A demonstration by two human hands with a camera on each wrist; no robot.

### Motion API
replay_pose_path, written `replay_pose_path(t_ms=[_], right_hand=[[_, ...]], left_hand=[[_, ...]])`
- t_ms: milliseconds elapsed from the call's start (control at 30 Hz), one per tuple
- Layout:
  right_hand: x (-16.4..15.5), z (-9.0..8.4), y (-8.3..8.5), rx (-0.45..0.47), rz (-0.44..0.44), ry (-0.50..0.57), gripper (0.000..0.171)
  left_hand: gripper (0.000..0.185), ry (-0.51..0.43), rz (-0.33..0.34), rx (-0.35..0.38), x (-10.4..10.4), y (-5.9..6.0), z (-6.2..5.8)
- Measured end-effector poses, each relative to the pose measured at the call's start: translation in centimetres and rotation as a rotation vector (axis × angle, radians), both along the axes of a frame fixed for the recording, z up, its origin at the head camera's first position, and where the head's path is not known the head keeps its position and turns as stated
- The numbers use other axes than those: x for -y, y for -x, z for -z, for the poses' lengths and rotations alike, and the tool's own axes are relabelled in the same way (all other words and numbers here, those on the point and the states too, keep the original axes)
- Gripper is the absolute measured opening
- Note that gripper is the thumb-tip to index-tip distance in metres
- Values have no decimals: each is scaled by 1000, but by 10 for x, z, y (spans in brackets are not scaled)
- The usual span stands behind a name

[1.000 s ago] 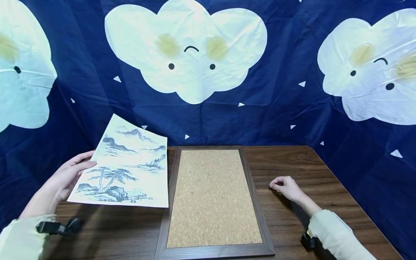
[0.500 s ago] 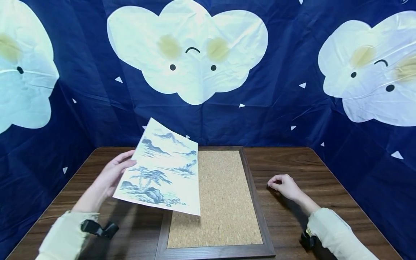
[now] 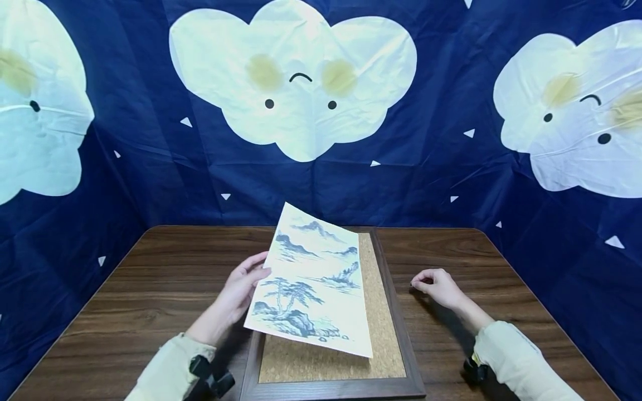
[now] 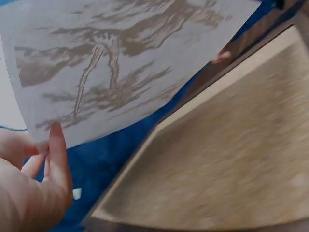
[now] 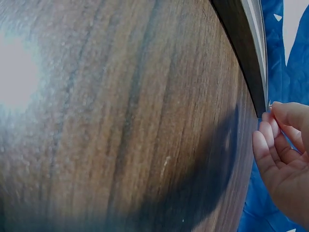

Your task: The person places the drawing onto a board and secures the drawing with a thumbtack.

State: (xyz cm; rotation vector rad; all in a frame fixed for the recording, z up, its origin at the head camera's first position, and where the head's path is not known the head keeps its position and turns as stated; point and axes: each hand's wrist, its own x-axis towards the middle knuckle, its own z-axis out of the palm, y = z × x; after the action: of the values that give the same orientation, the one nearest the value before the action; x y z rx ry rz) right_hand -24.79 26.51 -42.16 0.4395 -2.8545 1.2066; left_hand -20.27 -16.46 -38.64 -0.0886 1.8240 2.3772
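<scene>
My left hand (image 3: 236, 295) pinches a sheet of paper (image 3: 313, 284) by its left edge, thumb on the front. The sheet bears an ink landscape painting of mountains and pine trees, and is tilted above a framed cork board (image 3: 386, 334), covering much of it in the head view. In the left wrist view the cork surface (image 4: 231, 145) lies beside the raised paper (image 4: 145, 96). To the right of the frame, my right hand (image 3: 440, 288) is low over the table with thumb and fingertips together. Between them a tiny pin (image 5: 270, 105) with a thin tip sticks out.
The board lies on a dark wooden table (image 3: 165, 289), its brown frame (image 3: 396, 301) raised at the edges. A blue cloth (image 3: 150, 184) with white clouds hangs behind and at both sides. Each wrist wears a small black camera (image 3: 213, 379).
My left hand has carried the painted sheet from the left of the table rightward and slightly lower, over the cork board. The right hand has stayed nearly in place.
</scene>
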Motion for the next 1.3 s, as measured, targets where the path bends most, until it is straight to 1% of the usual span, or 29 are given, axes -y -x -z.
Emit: replay_pose_path(t_ms=[133,233,333,467,600,733,833,967,1100,1300], right_hand=[[0,2,0,2,-12,10,9],[0,3,1,-6,-20,9,9],[0,3,1,-6,-23,1,9],[1,1,0,-5,-17,-1,8],[4,0,-1,-17,-28,1,9],[6,0,0,-19,-20,-6,8],[6,2,2,-19,-14,-18,8],[6,3,3,-8,-25,-8,8],[6,3,3,5,-28,6,9],[8,3,4,-4,-18,0,9]], left_hand=[[50,52,-53,23,-19,-5,13],[47,128,-80,19,-28,-10,23],[45,206,-88,11,-33,-12,30],[42,297,-95,-6,-34,-12,37],[41,389,-112,-43,-35,-9,39],[41,472,-110,-82,-37,-7,40],[41,502,-99,-90,-39,-6,40],[41,545,-93,-106,-42,-6,40],[41,631,-92,-131,-43,-4,41],[39,806,-80,-186,-44,-1,44]])
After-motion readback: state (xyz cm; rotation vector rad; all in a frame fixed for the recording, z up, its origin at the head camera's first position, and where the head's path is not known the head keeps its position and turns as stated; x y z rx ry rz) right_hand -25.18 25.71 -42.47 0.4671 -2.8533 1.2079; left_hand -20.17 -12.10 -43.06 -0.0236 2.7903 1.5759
